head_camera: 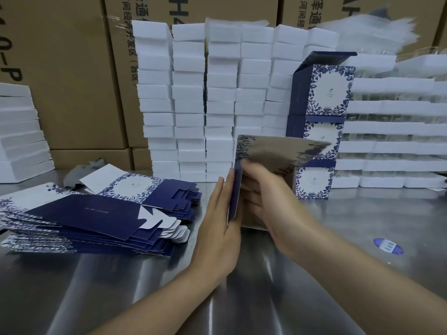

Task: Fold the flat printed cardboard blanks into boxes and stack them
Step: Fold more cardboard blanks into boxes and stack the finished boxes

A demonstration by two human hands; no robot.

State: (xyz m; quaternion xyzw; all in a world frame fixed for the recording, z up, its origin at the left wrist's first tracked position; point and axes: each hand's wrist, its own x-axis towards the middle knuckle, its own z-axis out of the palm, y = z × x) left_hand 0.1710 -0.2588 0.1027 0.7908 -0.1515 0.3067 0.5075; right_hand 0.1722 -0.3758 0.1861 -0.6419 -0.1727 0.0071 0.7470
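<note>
Mid-fold: left hand [217,228] flat, fingers straight, pressing side of blank [273,151]; right hand [262,192] fingers curled gripping blank. Next likely: tuck flaps, stack.

Our left forearm runs from seven o'clock toward one o'clock, wrist straight. Our left hand [217,228] is flat, its fingers straight and together, pointing to twelve o'clock. The palm faces three o'clock and presses a side panel of the cardboard blank [235,192]. Our right forearm runs from five o'clock toward eleven. Our right hand [262,197] sits just at three o'clock of the left, back upward, fingers curled round the blank, slightly blurred.
</note>
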